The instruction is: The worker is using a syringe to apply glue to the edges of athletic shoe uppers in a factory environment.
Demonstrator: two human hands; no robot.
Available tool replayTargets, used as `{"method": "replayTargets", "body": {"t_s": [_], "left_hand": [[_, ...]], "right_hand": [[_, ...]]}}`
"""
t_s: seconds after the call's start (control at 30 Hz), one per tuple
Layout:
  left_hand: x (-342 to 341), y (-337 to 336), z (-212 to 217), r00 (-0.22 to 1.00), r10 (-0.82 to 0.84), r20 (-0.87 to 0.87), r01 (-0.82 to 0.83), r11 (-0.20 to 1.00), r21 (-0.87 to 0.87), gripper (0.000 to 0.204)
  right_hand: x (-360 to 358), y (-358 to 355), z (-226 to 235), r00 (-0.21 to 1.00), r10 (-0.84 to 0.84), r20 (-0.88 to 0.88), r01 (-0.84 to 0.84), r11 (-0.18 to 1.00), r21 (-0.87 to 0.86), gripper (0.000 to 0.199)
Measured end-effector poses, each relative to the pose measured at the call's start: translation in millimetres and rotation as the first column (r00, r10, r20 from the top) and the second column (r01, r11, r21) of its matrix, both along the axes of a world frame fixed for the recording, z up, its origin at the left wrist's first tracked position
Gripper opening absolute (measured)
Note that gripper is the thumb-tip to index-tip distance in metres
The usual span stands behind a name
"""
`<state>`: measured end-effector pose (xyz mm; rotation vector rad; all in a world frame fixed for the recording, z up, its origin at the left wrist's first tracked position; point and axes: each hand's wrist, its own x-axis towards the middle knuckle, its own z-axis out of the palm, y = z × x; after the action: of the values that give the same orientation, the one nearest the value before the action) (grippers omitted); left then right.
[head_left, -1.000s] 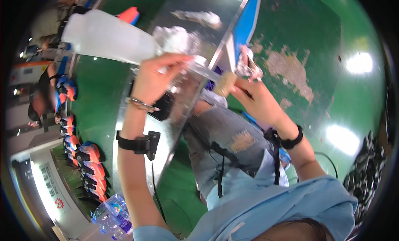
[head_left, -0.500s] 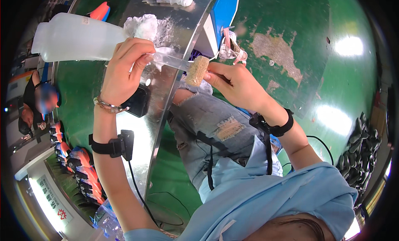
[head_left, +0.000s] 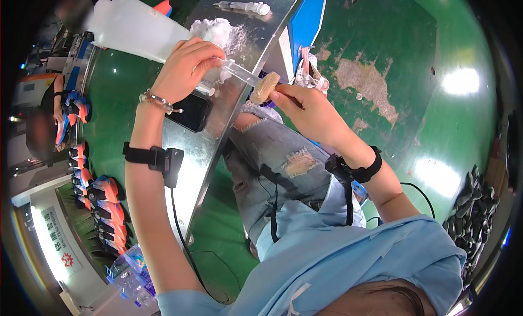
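Note:
My left hand (head_left: 188, 65) is closed, its fingertips pinching the near end of a clear plastic syringe (head_left: 239, 71), which slants down to the right. At the syringe's other end is a tan, rough-textured block (head_left: 266, 88). My right hand (head_left: 310, 109) is closed on that block, thumb and fingers gripping its right side. Whether the syringe tip enters the block or only touches it, I cannot tell. A tall translucent white bottle (head_left: 136, 27) stands behind my left hand. Fluffy white cotton (head_left: 212, 32) lies on the metal table (head_left: 188, 144) just beyond that hand.
Another syringe (head_left: 242, 7) lies at the table's far end. A black phone (head_left: 193, 112) rests below my left wrist. Beyond the right table edge are a blue panel (head_left: 308, 22) and a pale shoe (head_left: 310, 76). Orange-and-black shoes (head_left: 106, 207) line the left; a person (head_left: 57, 101) works there.
The view has shifted, so the table and bottle sit farther right. The tan block has tilted, and more of the syringe's near end shows. Both hands keep their hold.

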<state>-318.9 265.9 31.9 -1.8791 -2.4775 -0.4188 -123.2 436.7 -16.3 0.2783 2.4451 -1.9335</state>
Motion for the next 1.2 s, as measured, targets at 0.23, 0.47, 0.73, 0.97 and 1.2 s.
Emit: {"method": "replayTargets", "body": {"t_s": [0.23,0.47,0.73,0.97,1.2], "left_hand": [[15.0,-31.8,13.1,0.990,0.119,-0.076,-0.121,0.992,-0.034,0.025],[142.9,-50.9,19.3,0.572,0.014,0.820,-0.582,0.711,0.394,0.040],[204.9,-105.5,12.6,0.403,-0.005,0.915,-0.854,0.357,0.378,0.043],[231.3,-141.3,-4.1,0.288,0.008,0.958,-0.926,0.257,0.276,0.032],[239.5,-151.9,-26.2,0.346,0.328,0.879,-0.933,0.218,0.286,0.023]], "right_hand": [[48.9,8.7,6.1,0.996,0.082,0.032,-0.078,0.991,-0.105,0.030],[54.6,-19.5,21.7,0.962,0.268,-0.055,-0.270,0.897,-0.351,0.030],[54.8,-69.8,13.3,0.848,0.520,-0.099,-0.515,0.769,-0.379,0.028],[73.1,-84.5,3.7,0.830,0.556,0.047,-0.533,0.815,-0.227,0.024],[76.3,-94.4,3.5,0.813,0.573,0.102,-0.569,0.819,-0.072,0.030]]}}
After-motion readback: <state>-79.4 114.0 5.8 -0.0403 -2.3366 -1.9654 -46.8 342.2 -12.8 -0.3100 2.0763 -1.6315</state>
